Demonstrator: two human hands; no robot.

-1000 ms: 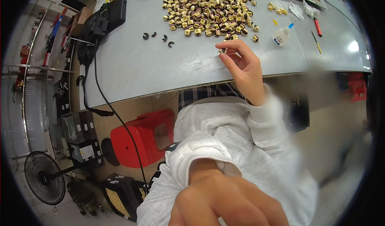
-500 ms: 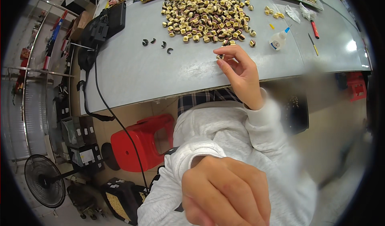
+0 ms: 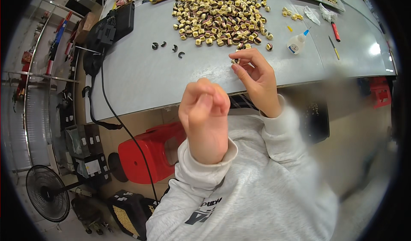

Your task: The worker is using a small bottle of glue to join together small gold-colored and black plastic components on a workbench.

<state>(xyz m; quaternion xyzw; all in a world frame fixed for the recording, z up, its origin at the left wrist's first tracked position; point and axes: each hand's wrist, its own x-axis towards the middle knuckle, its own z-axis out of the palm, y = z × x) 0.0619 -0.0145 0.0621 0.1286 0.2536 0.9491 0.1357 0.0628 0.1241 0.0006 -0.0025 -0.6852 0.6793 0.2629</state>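
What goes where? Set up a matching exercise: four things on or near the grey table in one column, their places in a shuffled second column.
Things:
1. small white glue bottle
2. red plastic stool
3. black curved clips
4. black floor fan

Places:
A. under the table's near edge
B. tabletop, left of the heap of small parts
C. floor, lower left
D. tabletop, right of the right hand

Pairs: 1-D, 2-A, 3-B, 4-C

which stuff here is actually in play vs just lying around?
In play:
right hand pinching a small part
left hand, raised
parts pile

Lying about:
glue bottle
black clips
red pen
red stool
fan
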